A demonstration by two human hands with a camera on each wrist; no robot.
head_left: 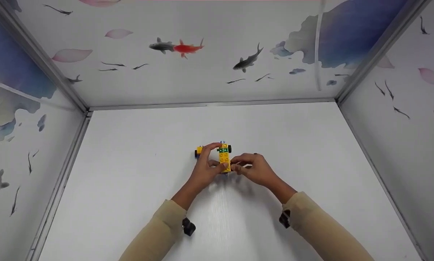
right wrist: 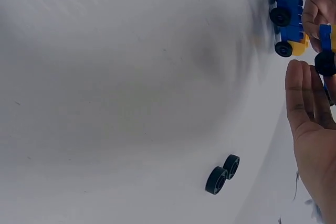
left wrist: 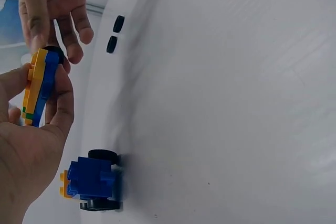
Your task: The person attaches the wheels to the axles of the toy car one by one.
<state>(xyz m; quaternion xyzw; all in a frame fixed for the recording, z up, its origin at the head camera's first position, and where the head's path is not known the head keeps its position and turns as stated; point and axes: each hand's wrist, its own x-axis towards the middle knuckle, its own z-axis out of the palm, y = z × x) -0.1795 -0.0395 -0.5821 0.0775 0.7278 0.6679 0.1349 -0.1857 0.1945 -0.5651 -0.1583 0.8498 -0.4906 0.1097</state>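
My left hand (head_left: 204,170) grips a toy car of yellow, green and blue building bricks (head_left: 224,156), held above the white table with its studded yellow top facing up. One black wheel (head_left: 230,148) sits on its far right side. At the car's near right side, my right hand (head_left: 256,168) pinches another black wheel (left wrist: 55,54) against the blue base; its fingers partly hide that wheel. A second toy vehicle, blue and yellow with black wheels (left wrist: 92,178), stands on the table beyond my left hand, which partly covers it in the head view.
Two loose black wheels (right wrist: 216,180) lie close together on the white table (head_left: 129,145), seen in both wrist views. Printed panels with fish (head_left: 246,61) enclose the table at the back and both sides, with grey metal edging (head_left: 217,105) along the back.
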